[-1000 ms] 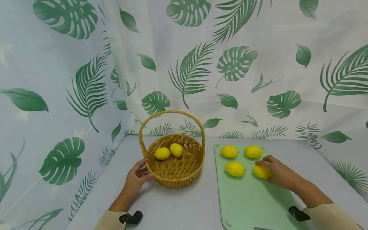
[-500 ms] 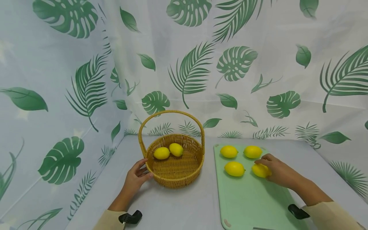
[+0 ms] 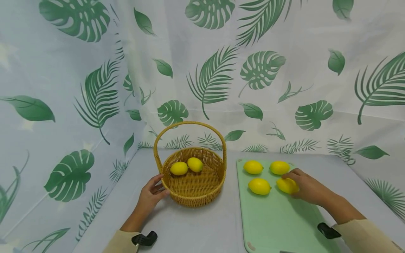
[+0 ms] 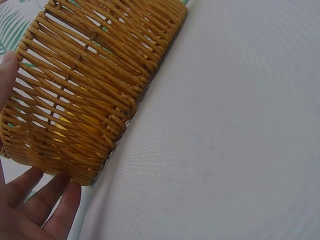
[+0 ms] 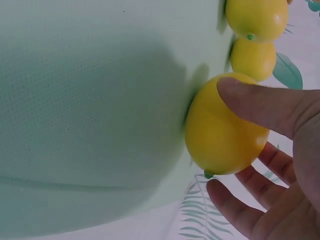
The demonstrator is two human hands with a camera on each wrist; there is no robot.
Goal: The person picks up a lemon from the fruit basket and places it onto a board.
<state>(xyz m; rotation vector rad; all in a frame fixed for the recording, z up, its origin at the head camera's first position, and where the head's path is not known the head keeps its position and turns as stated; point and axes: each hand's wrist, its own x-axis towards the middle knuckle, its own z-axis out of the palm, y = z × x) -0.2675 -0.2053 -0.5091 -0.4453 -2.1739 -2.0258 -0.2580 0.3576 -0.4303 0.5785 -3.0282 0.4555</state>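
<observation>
A round wicker basket [image 3: 193, 202] with a tall hoop handle stands left of centre on the table, two yellow lemons [image 3: 179, 168] lying inside. My left hand [image 3: 152, 194] holds the basket's left side, thumb toward the front and fingers against the outer wall [image 4: 75, 85]. On the pale green cutting board [image 3: 269, 225], my right hand [image 3: 308, 187] grips a lemon [image 5: 225, 130] between thumb and fingers; it sits close over the board. Three other lemons lie there: one to its left [image 3: 259, 186], one behind it [image 3: 280, 167], another at the back left [image 3: 253, 167].
A white table [image 3: 209, 228] carries both basket and board, with bare tabletop between them. Leaf-printed curtains [image 3: 215, 130] hang behind and at the left. Black wrist devices [image 3: 144, 239] sit at both sleeves. A thin grey edge [image 3: 286, 251] shows at the bottom of the board.
My right hand and its lemon have shifted slightly back, toward the rear lemon. The left hand and basket stay put.
</observation>
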